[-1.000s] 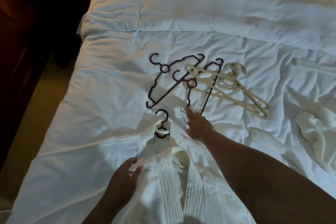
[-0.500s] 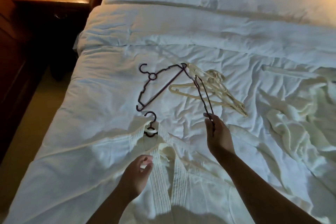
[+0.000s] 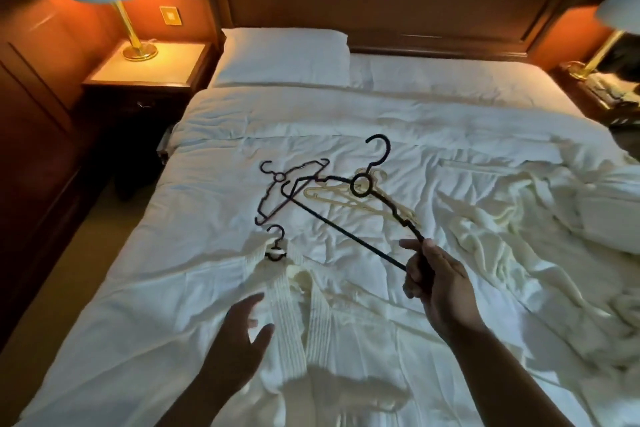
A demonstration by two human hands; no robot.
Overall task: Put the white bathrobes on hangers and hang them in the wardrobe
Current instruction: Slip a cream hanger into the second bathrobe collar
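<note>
A white bathrobe [image 3: 311, 315] lies flat on the bed with a dark hanger's hook [image 3: 276, 242] sticking out of its collar. My right hand [image 3: 438, 282] grips one end of a second dark hanger [image 3: 362, 185] and holds it lifted above the bed, hook pointing up and away. My left hand [image 3: 240, 333] hovers above the robe's front with fingers spread and holds nothing. A third dark hanger [image 3: 277, 194] and several cream hangers [image 3: 346, 199] lie on the duvet. Another white bathrobe [image 3: 512, 246] lies crumpled at the right.
The bed [image 3: 225, 135] has a wooden headboard [image 3: 381, 0] and a pillow [image 3: 284, 55]. A nightstand [image 3: 152, 69] with a lit lamp [image 3: 114, 3] stands at the left, another lamp [image 3: 620, 21] at the right. Dark wooden furniture [image 3: 31, 149] lines the left side.
My right hand picked a dark hanger from the pile and raised it toward me. My left hand let go of the robe's collar and opened. The view tilted up to the headboard.
</note>
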